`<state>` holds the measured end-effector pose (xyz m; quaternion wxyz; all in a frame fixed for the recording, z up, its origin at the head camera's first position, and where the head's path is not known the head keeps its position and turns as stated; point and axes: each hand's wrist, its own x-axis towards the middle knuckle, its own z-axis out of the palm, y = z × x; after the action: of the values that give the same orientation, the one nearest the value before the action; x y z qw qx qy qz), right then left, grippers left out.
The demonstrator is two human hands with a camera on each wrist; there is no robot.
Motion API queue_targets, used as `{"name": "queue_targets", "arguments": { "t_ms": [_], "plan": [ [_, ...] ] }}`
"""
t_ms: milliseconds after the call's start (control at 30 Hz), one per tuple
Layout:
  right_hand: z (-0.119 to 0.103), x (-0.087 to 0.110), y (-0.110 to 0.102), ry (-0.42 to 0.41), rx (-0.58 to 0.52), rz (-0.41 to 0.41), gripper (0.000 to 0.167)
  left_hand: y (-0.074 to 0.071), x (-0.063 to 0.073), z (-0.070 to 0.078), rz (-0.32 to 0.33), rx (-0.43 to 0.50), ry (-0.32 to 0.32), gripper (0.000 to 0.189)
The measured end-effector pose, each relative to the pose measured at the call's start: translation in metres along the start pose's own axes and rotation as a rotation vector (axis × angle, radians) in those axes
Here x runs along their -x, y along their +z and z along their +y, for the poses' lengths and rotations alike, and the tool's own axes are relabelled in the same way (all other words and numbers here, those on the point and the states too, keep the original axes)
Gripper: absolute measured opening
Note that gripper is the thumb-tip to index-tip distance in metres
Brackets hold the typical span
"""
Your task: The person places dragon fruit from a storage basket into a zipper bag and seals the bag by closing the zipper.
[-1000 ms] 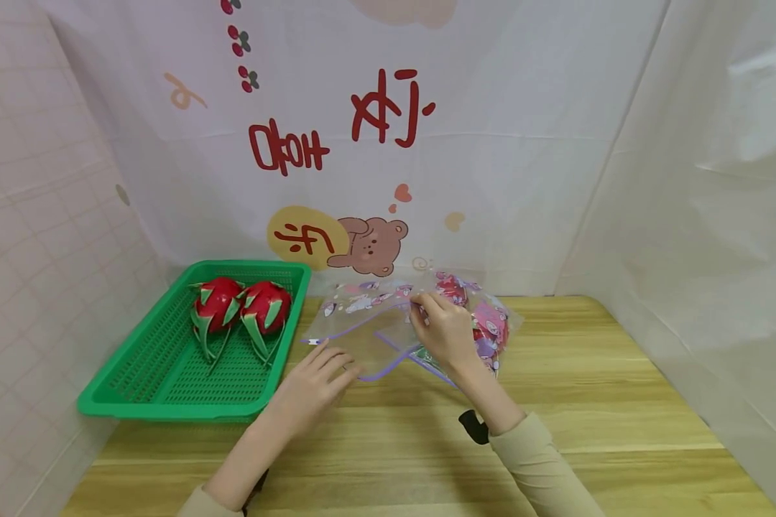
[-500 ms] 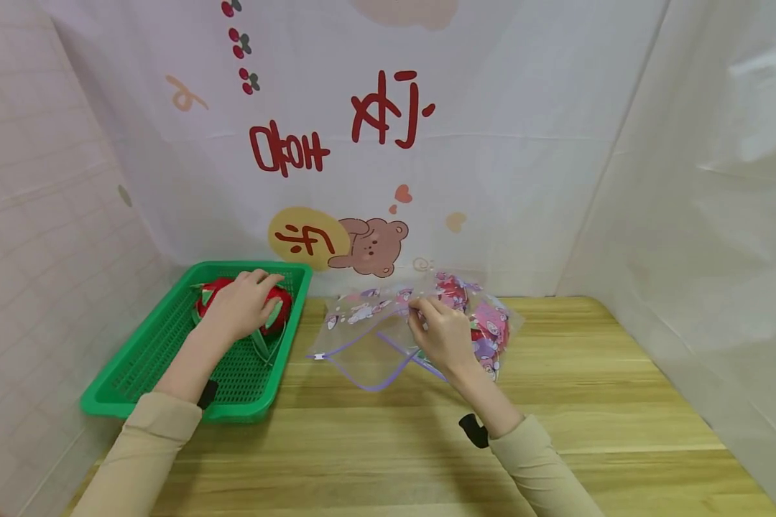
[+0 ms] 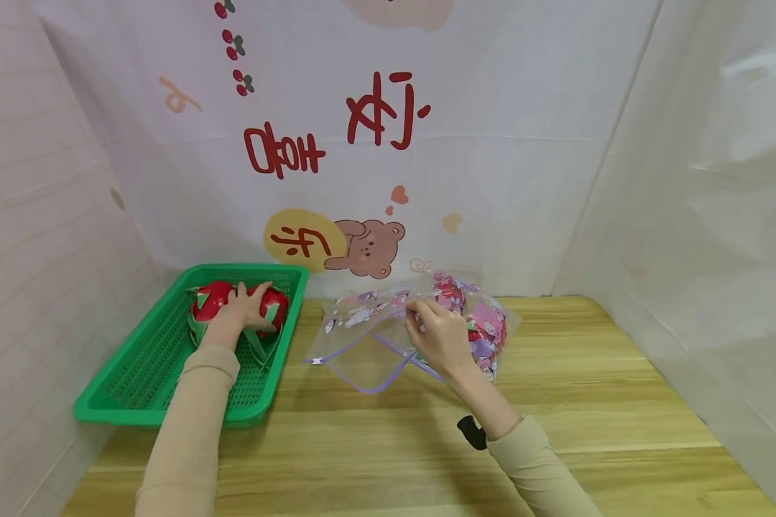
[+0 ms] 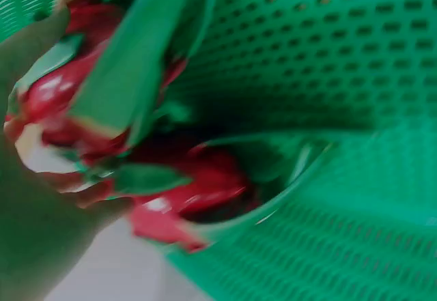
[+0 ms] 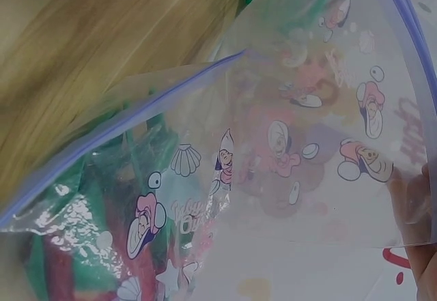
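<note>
Right red fruit: it (image 3: pixel 278 301) sits in the green basket (image 3: pixel 129 416), close to the wall on the side of the clear bag (image 3: pixel 362 362).
Left hand: it (image 3: pixel 239 312) is down in the basket. Its fingers and thumb bend round the right red fruit, one on each side, so it looks to be holding it. The left wrist view is blurry, so I can't tell how tight.
Left red fruit: it (image 3: pixel 213 296) sits just beside the other one, partly behind the left hand, and looks free.
Which way the fruit points: its long green leaves and thin tail reach toward the person, so its long way runs from back to front.
Right hand: it (image 3: pixel 436 334) pinches the top edge of the clear bag, with the fingertips close together.
Bag mouth: it gapes toward the person. The purple zip makes a wide loop, and the white slider (image 3: pixel 317 360) is at the left end.
Fruit to bag: the bag lies to the right of the fruit, out on the bench (image 3: pixel 375 445), with the basket wall between them.
Nearer hand: the left one is at the fruit; the right one is well apart from it.
Full bag: it (image 3: pixel 488 330) lies beside the right hand, with red showing through.
</note>
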<state>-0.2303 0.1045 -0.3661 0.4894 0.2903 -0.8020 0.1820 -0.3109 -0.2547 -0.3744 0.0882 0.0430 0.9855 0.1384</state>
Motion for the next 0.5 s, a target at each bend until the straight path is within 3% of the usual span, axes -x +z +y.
{"name": "queue_targets", "arguments": {
  "t_ms": [167,500],
  "plan": [
    [0.0,0.001,0.001,0.007,-0.006,-0.01,0.011,0.017,-0.011,-0.005,0.063,-0.04,-0.005,0.106],
    [0.002,0.002,0.005,0.026,-0.005,-0.019,0.009,0.026,-0.016,-0.001,0.211,-0.152,0.023,0.094]
  ]
}}
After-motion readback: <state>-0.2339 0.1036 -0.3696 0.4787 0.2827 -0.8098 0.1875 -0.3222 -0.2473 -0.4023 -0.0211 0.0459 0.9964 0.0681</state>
